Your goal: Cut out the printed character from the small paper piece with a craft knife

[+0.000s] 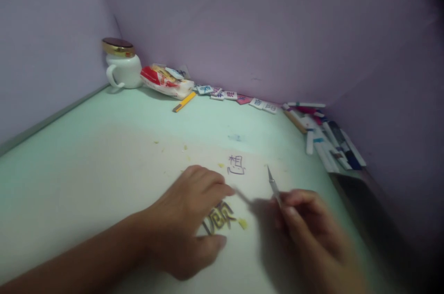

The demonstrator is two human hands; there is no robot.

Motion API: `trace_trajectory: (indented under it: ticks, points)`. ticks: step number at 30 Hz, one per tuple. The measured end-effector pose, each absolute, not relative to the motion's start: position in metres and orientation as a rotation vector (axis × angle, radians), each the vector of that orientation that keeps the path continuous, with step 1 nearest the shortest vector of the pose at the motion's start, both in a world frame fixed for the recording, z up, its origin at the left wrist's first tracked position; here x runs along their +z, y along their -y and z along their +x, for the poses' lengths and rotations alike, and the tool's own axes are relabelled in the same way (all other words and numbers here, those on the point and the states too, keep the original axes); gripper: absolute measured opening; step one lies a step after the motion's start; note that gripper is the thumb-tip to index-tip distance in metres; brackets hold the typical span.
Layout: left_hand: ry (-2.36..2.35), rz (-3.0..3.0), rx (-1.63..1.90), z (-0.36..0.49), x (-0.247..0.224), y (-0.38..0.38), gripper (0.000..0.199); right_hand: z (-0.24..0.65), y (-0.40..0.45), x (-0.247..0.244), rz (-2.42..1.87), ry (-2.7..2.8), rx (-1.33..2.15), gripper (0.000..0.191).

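Note:
A slim metal craft knife (274, 186) is pinched in my right hand (308, 229), its pointed blade tilted up and apart from the table. My left hand (189, 224) is over the pale work surface with thumb and fingers apart. Between them shows a yellow character with dark outlines (220, 217), partly hidden by the hand; whether the fingers touch it I cannot tell. A small yellow scrap (243, 223) lies beside it. Just beyond my left fingertips is a purple handwritten character (236, 165) on the pale surface.
Against the back wall stand a white mug (126, 72) with a gold-rimmed lid, a red-and-white packet (166, 82) and several lettered cards (230, 95). A yellow cutter (184, 102) lies before the packet. Markers (322, 146) are heaped at right, near a dark flat object (360, 201).

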State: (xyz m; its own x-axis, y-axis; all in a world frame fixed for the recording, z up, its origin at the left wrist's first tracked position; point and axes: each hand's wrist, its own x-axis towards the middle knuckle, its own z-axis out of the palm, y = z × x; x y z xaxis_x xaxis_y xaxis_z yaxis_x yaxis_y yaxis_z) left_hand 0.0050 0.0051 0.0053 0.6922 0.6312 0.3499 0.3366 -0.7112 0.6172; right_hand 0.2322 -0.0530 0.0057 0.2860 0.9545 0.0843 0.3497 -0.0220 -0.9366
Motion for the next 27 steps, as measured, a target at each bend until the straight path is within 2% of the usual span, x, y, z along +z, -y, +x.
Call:
trace_trajectory:
  ticks: [7, 16, 18, 20, 23, 27]
  points:
    - [-0.8, 2.471, 0.605, 0.008, 0.007, -0.002, 0.072, 0.23, 0.058, 0.009, -1.641, 1.326, 0.739, 0.014]
    - [-0.618, 2.39, 0.749, 0.006, -0.001, -0.004, 0.068, 0.219, 0.061, 0.0, -1.592, 1.157, 0.721, 0.014]
    - [-0.648, 2.195, 0.886, 0.006, -0.004, -0.005, 0.064, 0.217, 0.062, -0.002, -1.585, 1.093, 0.71, 0.014]
    - [-0.732, 1.749, 0.942, 0.005, -0.002, -0.01, 0.059, 0.216, 0.063, -0.002, -1.578, 1.062, 0.69, 0.015]
    - [-0.731, 1.019, 0.806, 0.001, 0.007, -0.02, 0.056, 0.215, 0.063, -0.002, -1.569, 1.047, 0.683, 0.014]
    - [-0.81, 0.753, 0.603, -0.003, 0.019, -0.028, 0.057, 0.215, 0.063, -0.003, -1.553, 1.067, 0.697, 0.012]
